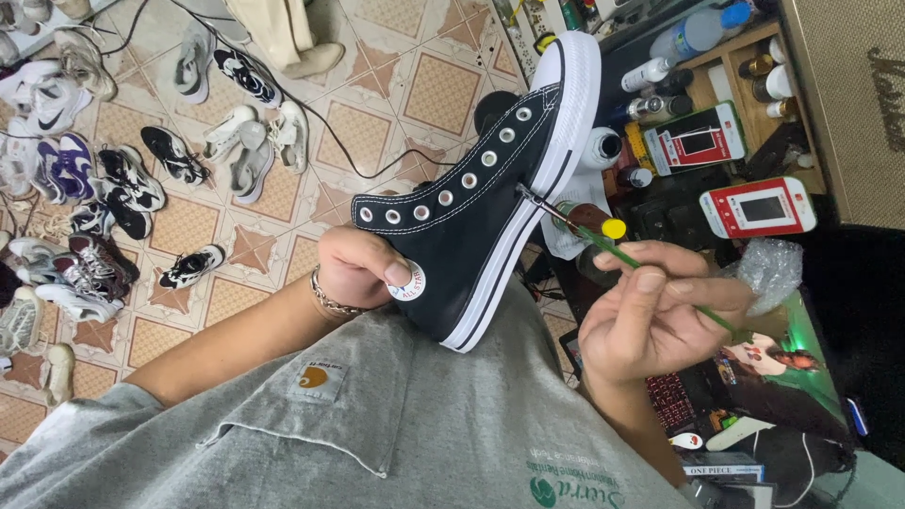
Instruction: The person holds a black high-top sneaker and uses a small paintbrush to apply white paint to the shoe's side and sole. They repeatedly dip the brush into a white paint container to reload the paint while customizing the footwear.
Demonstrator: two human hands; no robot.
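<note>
In the left hand, the black high-top sneaker points its toe up-right.

Place: a shoe cleaning or repair workshop.
Floor: patterned tiles well beyond the left hand, strewn with many pairs of sneakers.
Bench: past the right hand, a cluttered shelf of bottles and small jars.
Cable: black cord trailing across the tiles.
</note>
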